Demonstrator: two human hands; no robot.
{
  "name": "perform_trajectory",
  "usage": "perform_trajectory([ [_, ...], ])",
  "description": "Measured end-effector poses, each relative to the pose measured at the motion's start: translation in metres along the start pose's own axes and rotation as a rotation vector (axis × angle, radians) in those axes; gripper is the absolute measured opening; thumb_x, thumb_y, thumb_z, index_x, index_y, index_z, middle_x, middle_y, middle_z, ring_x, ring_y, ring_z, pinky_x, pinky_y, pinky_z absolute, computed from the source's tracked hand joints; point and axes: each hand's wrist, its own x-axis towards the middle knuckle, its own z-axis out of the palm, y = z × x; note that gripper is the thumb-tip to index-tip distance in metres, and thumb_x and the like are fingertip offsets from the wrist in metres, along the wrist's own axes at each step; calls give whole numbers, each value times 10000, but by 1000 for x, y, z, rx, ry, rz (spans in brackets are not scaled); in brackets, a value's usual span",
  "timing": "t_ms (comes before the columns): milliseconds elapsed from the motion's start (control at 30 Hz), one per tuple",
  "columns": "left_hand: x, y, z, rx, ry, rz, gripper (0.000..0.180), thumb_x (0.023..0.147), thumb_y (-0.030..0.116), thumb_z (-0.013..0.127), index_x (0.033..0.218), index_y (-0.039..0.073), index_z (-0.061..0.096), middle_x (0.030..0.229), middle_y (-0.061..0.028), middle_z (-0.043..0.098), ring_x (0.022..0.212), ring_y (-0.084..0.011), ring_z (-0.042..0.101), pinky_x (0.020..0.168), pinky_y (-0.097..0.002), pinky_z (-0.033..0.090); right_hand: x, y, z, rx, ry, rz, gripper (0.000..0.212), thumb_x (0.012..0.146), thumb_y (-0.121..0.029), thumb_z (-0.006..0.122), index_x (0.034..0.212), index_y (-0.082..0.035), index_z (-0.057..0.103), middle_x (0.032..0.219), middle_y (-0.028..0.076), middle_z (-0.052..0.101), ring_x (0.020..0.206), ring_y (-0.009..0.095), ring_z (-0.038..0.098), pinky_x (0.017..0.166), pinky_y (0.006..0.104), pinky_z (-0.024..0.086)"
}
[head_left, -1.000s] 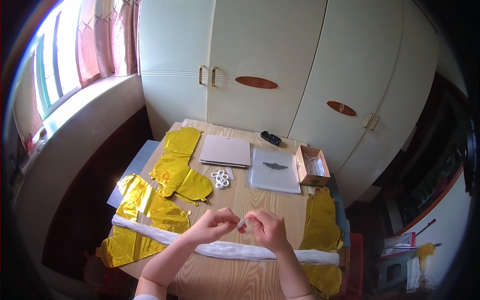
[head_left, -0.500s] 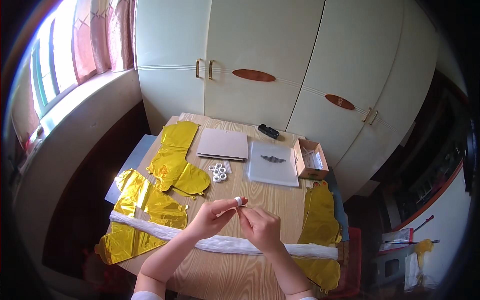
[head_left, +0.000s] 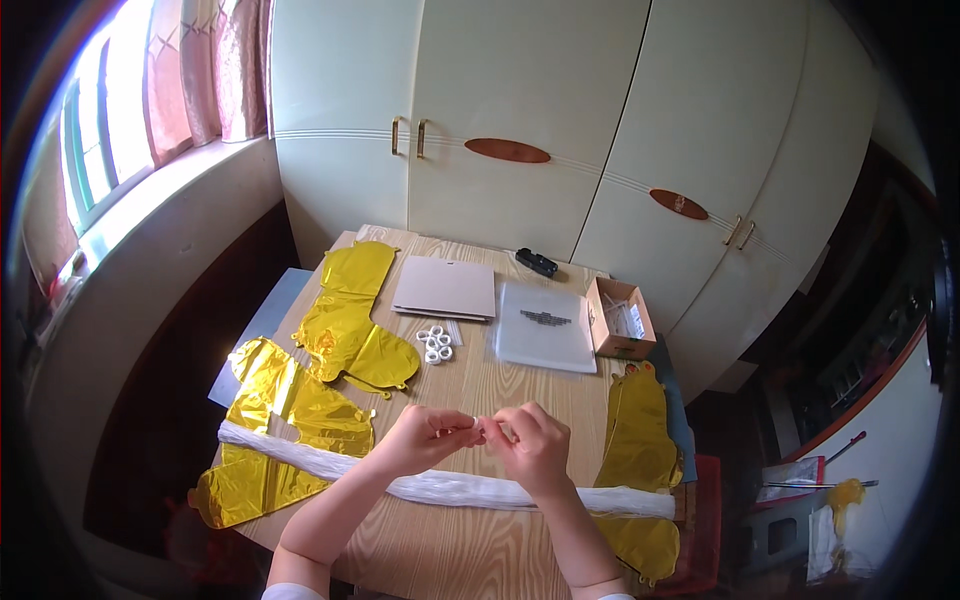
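Note:
My left hand (head_left: 420,438) is closed around a small white ring-shaped roll (head_left: 476,423), mostly covered by the fingertips. My right hand (head_left: 530,445) meets it from the other side, thumb and fingers pinched together; what lies between them is too small to make out. Beneath both wrists a long bundle of white strands (head_left: 440,489) stretches across the table. Beyond the hands, several similar small white rolls (head_left: 436,345) lie in a cluster beside a small clear plastic bag.
Flat gold foil balloons (head_left: 345,320) cover the left of the wooden table (head_left: 510,395); more gold foil (head_left: 638,425) lies at the right. Toward the back are grey-beige cardboard sheets (head_left: 445,287), clear plastic bags (head_left: 546,335), an open cardboard box (head_left: 622,345) and a black object (head_left: 537,262).
The white roll, which sat around my left index finger, is now down between the fingertips. That finger has bent, and my right hand has lifted slightly and turned.

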Motion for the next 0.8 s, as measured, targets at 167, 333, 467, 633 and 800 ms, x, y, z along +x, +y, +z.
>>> perform_trajectory([
  [167, 2, 0, -5, -264, -38, -156, 181, 887, 102, 574, 969, -53, 620, 845, -48, 668, 732, -67, 578, 677, -214, 478, 5, 7, -7, 209, -50, -243, 185, 688, -36, 691, 848, -105, 631, 794, -4, 591, 681, 170, 584, 583, 292, 483],
  [333, 1, 3, -8, -277, -106, -192, 189, 903, 126, 551, 975, -31, 629, 861, -38, 661, 764, -54, 564, 693, -209, 459, 2, 10, -6, 169, -138, -270, 375, 658, 10, 668, 1013, -110, 655, 969, 14, 613, 882, 192, 593, 732, 300, 494],
  [467, 0, 9, -10, -306, -163, -220, 162, 883, 120, 579, 963, -4, 647, 755, 7, 607, 638, -20, 475, 558, -176, 363, 5, 13, -9, 179, -213, -237, 386, 661, 29, 662, 1029, -88, 654, 1037, 33, 625, 931, 211, 606, 788, 308, 507],
  [633, 0, 8, -14, -237, -251, -278, 104, 863, 83, 597, 905, -2, 640, 710, 19, 585, 578, -13, 438, 497, -170, 329, -4, 16, -7, 548, -342, 39, 313, 701, 48, 655, 998, -52, 650, 980, 84, 662, 861, 210, 652, 727, 288, 537],
  [800, 3, -6, -17, -404, -316, -308, 63, 851, 60, 604, 858, -2, 595, 822, -41, 661, 619, -32, 484, 544, -181, 379, -8, 16, 0, 601, -343, 106, 168, 731, 33, 662, 884, -34, 648, 896, 95, 675, 786, 181, 667, 667, 263, 544],
])
